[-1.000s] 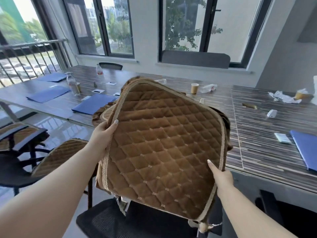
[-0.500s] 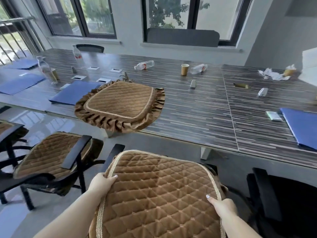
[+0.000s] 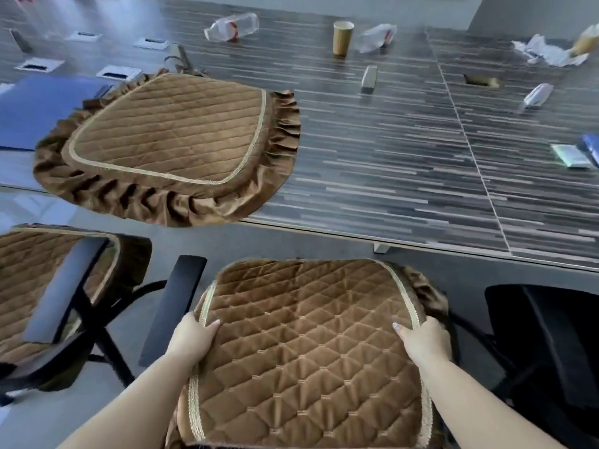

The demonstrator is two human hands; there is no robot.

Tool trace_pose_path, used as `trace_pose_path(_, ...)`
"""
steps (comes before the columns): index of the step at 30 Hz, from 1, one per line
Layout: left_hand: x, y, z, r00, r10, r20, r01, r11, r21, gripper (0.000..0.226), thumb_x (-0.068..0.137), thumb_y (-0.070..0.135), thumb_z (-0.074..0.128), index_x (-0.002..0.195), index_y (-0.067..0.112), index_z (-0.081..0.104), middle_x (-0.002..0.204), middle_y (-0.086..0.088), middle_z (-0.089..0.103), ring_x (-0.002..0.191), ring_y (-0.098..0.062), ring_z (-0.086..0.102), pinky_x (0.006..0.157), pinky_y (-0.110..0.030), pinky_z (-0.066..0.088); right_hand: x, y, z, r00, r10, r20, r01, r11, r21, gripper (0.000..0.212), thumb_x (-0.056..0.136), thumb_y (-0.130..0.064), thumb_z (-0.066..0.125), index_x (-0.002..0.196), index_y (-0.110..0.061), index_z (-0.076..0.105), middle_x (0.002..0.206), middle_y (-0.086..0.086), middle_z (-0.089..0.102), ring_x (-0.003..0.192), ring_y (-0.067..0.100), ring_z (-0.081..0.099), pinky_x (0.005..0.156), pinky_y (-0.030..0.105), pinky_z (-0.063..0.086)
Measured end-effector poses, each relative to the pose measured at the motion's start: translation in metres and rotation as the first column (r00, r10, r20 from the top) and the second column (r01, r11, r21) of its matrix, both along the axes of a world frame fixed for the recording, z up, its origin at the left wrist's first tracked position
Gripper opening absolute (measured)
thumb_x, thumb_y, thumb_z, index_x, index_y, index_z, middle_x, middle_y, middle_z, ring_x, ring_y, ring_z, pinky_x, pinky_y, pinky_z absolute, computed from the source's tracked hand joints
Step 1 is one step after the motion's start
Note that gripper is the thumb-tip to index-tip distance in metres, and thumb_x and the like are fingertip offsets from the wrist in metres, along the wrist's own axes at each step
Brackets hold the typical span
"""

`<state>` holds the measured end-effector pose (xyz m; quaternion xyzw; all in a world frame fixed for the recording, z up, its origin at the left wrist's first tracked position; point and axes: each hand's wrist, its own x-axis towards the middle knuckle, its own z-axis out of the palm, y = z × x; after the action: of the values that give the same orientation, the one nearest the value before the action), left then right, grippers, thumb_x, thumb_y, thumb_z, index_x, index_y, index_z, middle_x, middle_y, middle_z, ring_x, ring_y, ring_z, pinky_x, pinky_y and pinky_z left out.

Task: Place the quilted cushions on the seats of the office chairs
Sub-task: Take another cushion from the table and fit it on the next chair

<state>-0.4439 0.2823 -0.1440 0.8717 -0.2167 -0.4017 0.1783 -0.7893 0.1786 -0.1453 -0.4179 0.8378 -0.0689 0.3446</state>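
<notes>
A brown quilted cushion (image 3: 304, 345) with a gold trim lies flat over the seat of the office chair right below me; the seat is hidden under it. My left hand (image 3: 191, 340) grips its left edge beside the chair's black armrest (image 3: 173, 306). My right hand (image 3: 424, 340) grips its right edge. A second brown cushion (image 3: 168, 140) with a ruffled skirt lies on the striped table (image 3: 389, 163), overhanging the near edge. To the left, another chair carries a cushion (image 3: 29, 273) on its seat.
A black chair (image 3: 551, 351) stands at the right. The table holds a paper cup (image 3: 343, 37), a lying plastic bottle (image 3: 231, 26), blue folders (image 3: 35, 108), crumpled wrappers (image 3: 547, 50) and small items. Grey floor shows between the chairs.
I have lowered the cushion from in front of my face down onto the chair seat. My view has tilted down and both hands still hold its sides.
</notes>
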Motion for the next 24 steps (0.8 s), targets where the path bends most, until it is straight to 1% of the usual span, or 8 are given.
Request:
trace_pose_path(2,0.005,-0.022,-0.022,1.0,-0.024,0.011,0.024,0.999,-0.031,0.064,0.091,0.032,0.06,0.144,0.005,0.036,0.138,-0.017,0.052,0.124,-0.034,0.05,0.103,-0.041,0.042,0.007,-0.017,-0.017,0.999,-0.042,-0.007,0.042,0.999,-0.014,0.061,0.085,-0.036,0.067,0.128,0.001,0.048,0.127,0.024,0.052,0.108,0.039,0.057,0.075,0.037,0.043)
trace_pose_path(3,0.007,-0.032,-0.036,1.0,-0.025,0.016,0.026,0.999,-0.039,0.065,0.091,0.031,0.06,0.144,0.003,0.035,0.138,-0.018,0.051,0.126,-0.035,0.048,0.104,-0.041,0.04,0.011,-0.026,-0.03,0.998,-0.069,0.002,0.069,0.997,-0.015,0.063,0.086,-0.037,0.065,0.133,0.001,0.044,0.13,0.024,0.05,0.11,0.04,0.055,0.075,0.037,0.041)
trace_pose_path(6,0.011,-0.049,-0.078,0.999,-0.014,0.044,0.014,1.0,-0.003,0.057,0.091,0.029,0.06,0.135,-0.001,0.04,0.133,-0.021,0.054,0.122,-0.037,0.051,0.098,-0.039,0.041,0.018,-0.041,-0.075,0.995,-0.097,-0.029,0.096,0.995,-0.012,0.065,0.088,-0.041,0.061,0.135,0.0,0.043,0.133,0.022,0.051,0.115,0.041,0.053,0.084,0.04,0.043)
trace_pose_path(8,0.011,-0.053,-0.098,0.999,-0.023,0.022,0.023,1.0,0.002,0.056,0.092,0.03,0.059,0.138,0.004,0.039,0.133,-0.018,0.055,0.121,-0.037,0.053,0.098,-0.039,0.043,0.018,-0.046,-0.095,0.995,-0.095,-0.021,0.095,0.995,-0.023,0.061,0.088,-0.039,0.061,0.13,0.002,0.046,0.13,0.023,0.054,0.115,0.042,0.053,0.086,0.041,0.044)
trace_pose_path(11,0.012,-0.053,-0.141,1.0,-0.016,0.008,0.015,0.998,0.053,0.058,0.091,0.031,0.059,0.14,0.01,0.036,0.135,-0.016,0.054,0.12,-0.038,0.053,0.101,-0.041,0.043,0.016,-0.046,-0.131,0.995,-0.085,-0.044,0.087,0.996,0.028,0.061,0.091,-0.036,0.059,0.133,0.004,0.042,0.132,0.025,0.052,0.118,0.043,0.052,0.09,0.043,0.044)
trace_pose_path(15,0.006,-0.045,-0.186,0.999,-0.033,0.023,0.029,0.988,0.154,0.058,0.091,0.026,0.062,0.138,0.006,0.036,0.136,-0.018,0.051,0.123,-0.038,0.051,0.098,-0.04,0.041,0.01,-0.029,-0.177,0.996,-0.071,-0.062,0.078,0.99,0.115,0.065,0.091,-0.038,0.058,0.136,0.003,0.035,0.135,0.024,0.048,0.124,0.041,0.047,0.098,0.045,0.039)
trace_pose_path(20,-0.001,-0.032,-0.208,0.998,-0.059,-0.009,0.059,0.979,0.193,0.066,0.091,0.023,0.061,0.144,0.006,0.025,0.139,-0.019,0.046,0.122,-0.039,0.05,0.087,-0.039,0.042,-0.002,0.0,-0.207,0.99,-0.131,-0.059,0.14,0.971,0.196,0.07,0.088,-0.036,0.062,0.137,0.003,0.032,0.136,0.024,0.047,0.123,0.042,0.048,0.098,0.046,0.043)
trace_pose_path(24,-0.001,-0.017,-0.215,0.998,-0.07,0.001,0.069,0.981,0.182,0.066,0.09,0.023,0.062,0.145,0.011,0.027,0.136,-0.017,0.051,0.118,-0.038,0.053,0.088,-0.04,0.044,-0.007,0.007,-0.216,0.985,-0.17,-0.042,0.175,0.959,0.224,0.071,0.087,-0.035,0.064,0.138,0.0,0.03,0.135,0.022,0.049,0.12,0.041,0.05,0.095,0.045,0.043)
